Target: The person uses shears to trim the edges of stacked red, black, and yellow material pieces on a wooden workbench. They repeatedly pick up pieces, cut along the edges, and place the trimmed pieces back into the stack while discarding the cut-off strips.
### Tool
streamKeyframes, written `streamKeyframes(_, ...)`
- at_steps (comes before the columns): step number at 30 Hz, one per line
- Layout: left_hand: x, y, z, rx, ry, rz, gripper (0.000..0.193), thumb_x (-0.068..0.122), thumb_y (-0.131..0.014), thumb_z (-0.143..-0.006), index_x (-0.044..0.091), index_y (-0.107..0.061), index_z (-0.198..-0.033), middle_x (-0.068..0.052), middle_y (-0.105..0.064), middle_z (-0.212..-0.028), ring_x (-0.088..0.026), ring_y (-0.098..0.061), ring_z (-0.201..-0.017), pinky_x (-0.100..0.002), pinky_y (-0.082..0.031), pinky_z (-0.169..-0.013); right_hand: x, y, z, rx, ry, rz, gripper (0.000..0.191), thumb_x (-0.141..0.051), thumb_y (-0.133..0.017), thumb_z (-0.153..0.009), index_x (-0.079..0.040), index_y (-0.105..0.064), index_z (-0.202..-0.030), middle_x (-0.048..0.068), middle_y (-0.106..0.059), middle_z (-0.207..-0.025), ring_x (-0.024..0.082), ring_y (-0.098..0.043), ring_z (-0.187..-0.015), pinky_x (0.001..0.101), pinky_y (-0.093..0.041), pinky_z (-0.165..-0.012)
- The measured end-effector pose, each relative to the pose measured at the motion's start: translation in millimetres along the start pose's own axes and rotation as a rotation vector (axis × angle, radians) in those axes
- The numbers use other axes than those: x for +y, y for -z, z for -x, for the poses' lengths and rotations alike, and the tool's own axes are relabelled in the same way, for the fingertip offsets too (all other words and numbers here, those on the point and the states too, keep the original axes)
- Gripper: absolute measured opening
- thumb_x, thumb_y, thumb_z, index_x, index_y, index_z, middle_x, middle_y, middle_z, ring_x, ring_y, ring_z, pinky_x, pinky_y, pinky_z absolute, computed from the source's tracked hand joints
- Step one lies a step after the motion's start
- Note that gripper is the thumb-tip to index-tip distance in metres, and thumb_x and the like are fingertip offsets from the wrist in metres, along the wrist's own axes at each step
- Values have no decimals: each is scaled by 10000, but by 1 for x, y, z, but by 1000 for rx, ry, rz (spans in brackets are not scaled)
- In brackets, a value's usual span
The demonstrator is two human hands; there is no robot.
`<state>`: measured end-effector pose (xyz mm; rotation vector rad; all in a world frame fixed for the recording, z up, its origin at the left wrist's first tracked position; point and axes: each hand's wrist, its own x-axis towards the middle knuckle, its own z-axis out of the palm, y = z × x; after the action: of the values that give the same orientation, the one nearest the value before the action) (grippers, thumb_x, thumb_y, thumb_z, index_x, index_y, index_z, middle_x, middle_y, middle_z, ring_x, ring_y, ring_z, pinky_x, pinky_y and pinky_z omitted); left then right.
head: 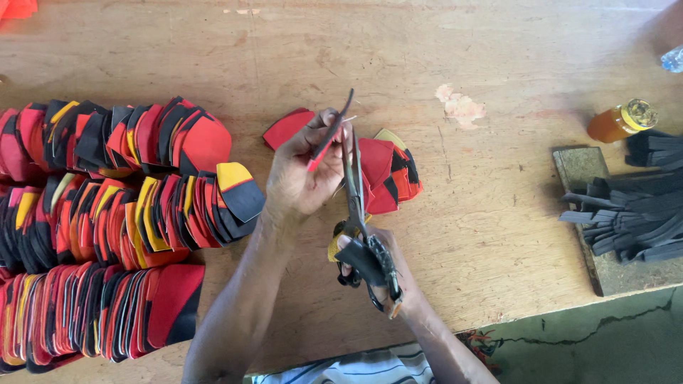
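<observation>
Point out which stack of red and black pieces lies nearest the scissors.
The small loose pile just right of the scissors, behind the left hand. The three long rows sit farther off at the table's left side.

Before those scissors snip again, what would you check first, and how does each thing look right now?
1. The left hand has a firm grip on the red and black piece: ok, pinched between thumb and fingers.
2. The right hand is seated in the scissors handles: ok.
3. Left fingertips are out of the blades' path: cannot tell, the blades run close beside them.
4. The blades are open around the piece: cannot tell, they look nearly together.
5. The small pile of pieces is clear of the blades: not ok, it lies right beneath them.
6. The orange bottle stands out of the way: ok, far to the side.
</observation>
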<state>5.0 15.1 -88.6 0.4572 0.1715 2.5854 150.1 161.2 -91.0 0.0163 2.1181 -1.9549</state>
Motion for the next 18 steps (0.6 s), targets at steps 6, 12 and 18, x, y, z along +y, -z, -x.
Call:
streamKeyframes(6, -2, 12, 0, 58, -12, -22, 87, -17, -582, -988, 0, -612, -1068, -122, -671, -1019, -180, -644, -923, -256, -522, -859, 8, -5, -4, 144, 38, -9, 426, -445, -713, -930, -43, -654, -805, 7, -611, -618, 66, -589, -547, 246, -468, -507)
streamKeyframes(12, -4, 12, -1, -3, -39, -28, 78, 5, -578, -1016, 10, -611, -1087, -120, -658, -959, -196, -628, -875, -307, -499, -820, 22, -6, -11, 280, -63, 56, 340, -334, -803, -845, -39, -662, -751, 28, -599, -531, 85, -564, -419, 245, -434, -385)
streamKeyframes(18, 3, -10, -4, 163, -99, -133, 174, -15, -592, -918, 48, -616, -1078, -92, -655, -939, -188, -603, -811, -346, -483, -774, 32, 2, -9, 252, 34, -128, 408, -351, -766, -933, -26, -603, -747, 40, -596, -583, 110, -590, -484, 264, -438, -457)
